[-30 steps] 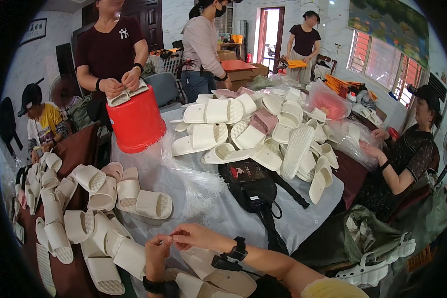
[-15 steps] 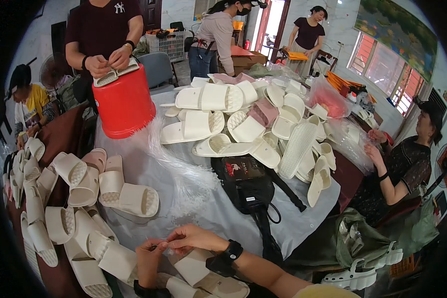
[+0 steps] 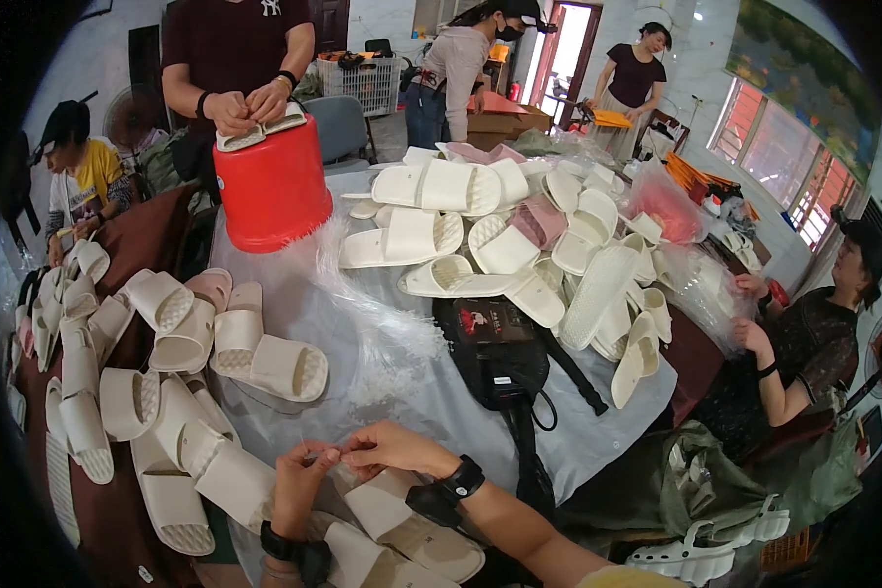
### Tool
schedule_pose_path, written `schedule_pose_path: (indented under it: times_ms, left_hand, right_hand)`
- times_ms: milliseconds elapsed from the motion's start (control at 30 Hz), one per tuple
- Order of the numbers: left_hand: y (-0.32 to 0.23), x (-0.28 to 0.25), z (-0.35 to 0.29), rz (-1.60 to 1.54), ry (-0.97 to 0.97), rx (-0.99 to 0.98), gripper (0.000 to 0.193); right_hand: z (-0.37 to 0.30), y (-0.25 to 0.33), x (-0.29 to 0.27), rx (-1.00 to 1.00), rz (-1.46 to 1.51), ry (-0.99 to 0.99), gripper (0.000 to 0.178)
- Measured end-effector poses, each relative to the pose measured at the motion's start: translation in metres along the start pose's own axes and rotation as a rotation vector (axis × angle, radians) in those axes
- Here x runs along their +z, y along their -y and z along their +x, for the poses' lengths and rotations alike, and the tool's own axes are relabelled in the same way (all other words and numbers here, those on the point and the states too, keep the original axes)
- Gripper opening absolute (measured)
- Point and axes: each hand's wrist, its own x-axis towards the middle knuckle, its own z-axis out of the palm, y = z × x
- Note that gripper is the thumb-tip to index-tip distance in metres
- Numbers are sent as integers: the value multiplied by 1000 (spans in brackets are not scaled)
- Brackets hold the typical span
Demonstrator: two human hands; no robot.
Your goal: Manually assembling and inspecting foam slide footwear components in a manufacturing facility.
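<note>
Left hand (image 3: pixel 302 480) and right hand (image 3: pixel 390 449) meeting fingertip to fingertip, grip pinched together on something too small to make out, just above cream slides (image 3: pixel 402 524) at near worktop edge. Worktop (image 3: pixel 382 392) under clear plastic sheet. Black bag (image 3: pixel 500 348) mid-surface. Beyond: heaped cream slippers (image 3: pixel 500 230), red bucket (image 3: pixel 269 186). Far: tiled room, open doorway (image 3: pixel 568 49), barred window (image 3: pixel 794 176).

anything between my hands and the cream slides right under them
Nothing visible does. The left hand and right hand meet fingertip to fingertip directly above the cream foam slide sandals at the table's near edge.
</note>
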Motion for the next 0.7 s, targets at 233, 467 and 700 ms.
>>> schedule_pose_path:
  times_ms: [233,467,700]
  left_hand:
    - [-6,-2,-3,-417,-32,52,23]
    - [-5,-8,4,-276,82,48,23]
    - [2,-9,1,-137,118,-6,24]
  right_hand:
    - [-2,4,4,-47,39,-205,21]
    - [-6,18,8,-123,80,-266,19]
    - [-5,13,10,-130,62,-280,20]
